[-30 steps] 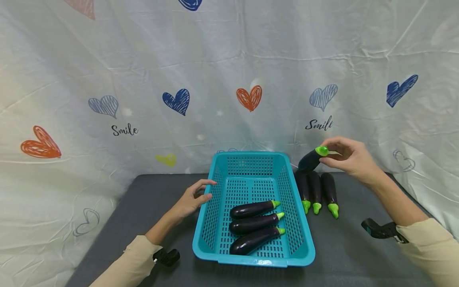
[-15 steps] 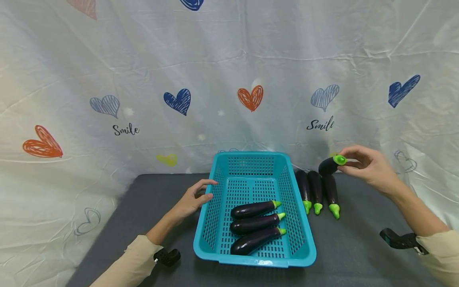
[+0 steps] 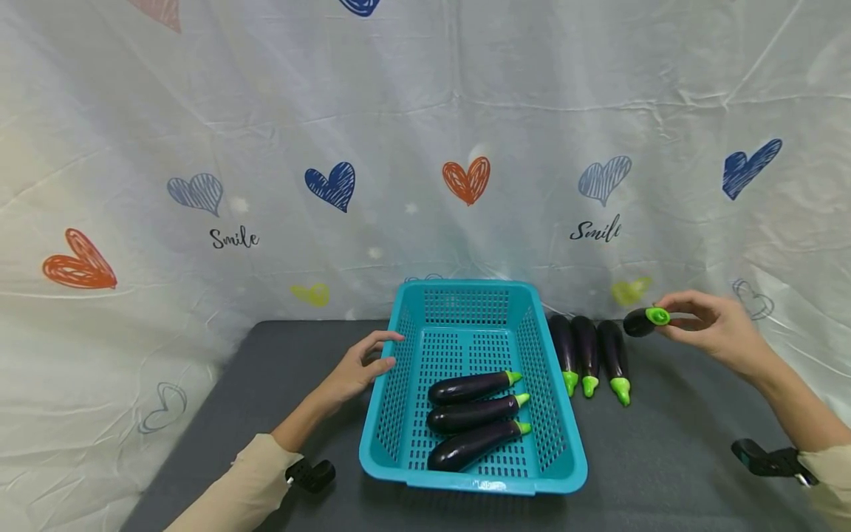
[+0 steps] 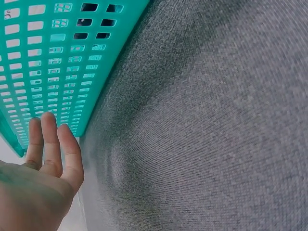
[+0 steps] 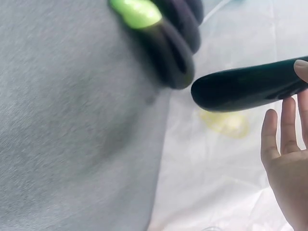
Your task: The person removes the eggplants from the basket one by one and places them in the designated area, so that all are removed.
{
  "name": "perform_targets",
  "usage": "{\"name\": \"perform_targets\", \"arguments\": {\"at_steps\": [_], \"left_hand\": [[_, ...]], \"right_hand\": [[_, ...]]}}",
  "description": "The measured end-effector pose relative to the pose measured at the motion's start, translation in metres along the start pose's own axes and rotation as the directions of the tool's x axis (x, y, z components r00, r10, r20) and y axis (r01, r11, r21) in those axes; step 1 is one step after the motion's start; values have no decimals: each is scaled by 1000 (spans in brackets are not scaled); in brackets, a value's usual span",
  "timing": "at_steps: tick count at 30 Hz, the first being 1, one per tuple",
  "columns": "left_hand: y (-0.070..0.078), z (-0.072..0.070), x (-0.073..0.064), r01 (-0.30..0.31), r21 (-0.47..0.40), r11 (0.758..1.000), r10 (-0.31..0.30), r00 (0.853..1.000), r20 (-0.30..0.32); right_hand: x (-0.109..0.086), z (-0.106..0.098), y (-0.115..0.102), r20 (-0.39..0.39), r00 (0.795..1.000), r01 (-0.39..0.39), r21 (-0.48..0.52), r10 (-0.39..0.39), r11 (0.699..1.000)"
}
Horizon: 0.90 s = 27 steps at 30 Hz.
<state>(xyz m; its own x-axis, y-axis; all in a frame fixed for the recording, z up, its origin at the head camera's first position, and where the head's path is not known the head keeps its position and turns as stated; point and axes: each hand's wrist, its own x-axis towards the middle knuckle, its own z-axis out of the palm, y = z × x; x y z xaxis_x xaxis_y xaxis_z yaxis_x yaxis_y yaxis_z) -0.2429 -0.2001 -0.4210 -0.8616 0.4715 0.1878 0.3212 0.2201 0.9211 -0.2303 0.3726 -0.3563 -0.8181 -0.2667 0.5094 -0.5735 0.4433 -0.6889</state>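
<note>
Eggplant (image 3: 637,323) hangs near far edge of desk (image 3: 665,436), right hand (image 3: 721,329) pinching its cap end, long axis pointing left/away from fingers; left hand (image 3: 351,374) farther, loosely spread at basket (image 3: 465,480).

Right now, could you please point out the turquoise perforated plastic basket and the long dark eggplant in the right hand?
Turquoise perforated plastic basket (image 3: 439,479): head view, on its near rim.
Long dark held eggplant (image 5: 248,88): right wrist view, on its visible body's middle.
</note>
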Motion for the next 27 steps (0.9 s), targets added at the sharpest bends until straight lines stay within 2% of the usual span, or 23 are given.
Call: {"name": "perform_targets", "arguments": {"at_steps": [5,14,27], "left_hand": [[1,0,0,5,5,1000,-5,1000,-1],[0,0,0,6,7,1000,-6,1000,3],[-2,0,1,10,24,1000,-10,1000,-4]], "right_hand": [[-6,-1,11,8,1000,-30,-25,30,999],[-16,-2,26,67,997,-44,18,43,999],[-24,-3,36,133,990,-56,9,54,998]]}}
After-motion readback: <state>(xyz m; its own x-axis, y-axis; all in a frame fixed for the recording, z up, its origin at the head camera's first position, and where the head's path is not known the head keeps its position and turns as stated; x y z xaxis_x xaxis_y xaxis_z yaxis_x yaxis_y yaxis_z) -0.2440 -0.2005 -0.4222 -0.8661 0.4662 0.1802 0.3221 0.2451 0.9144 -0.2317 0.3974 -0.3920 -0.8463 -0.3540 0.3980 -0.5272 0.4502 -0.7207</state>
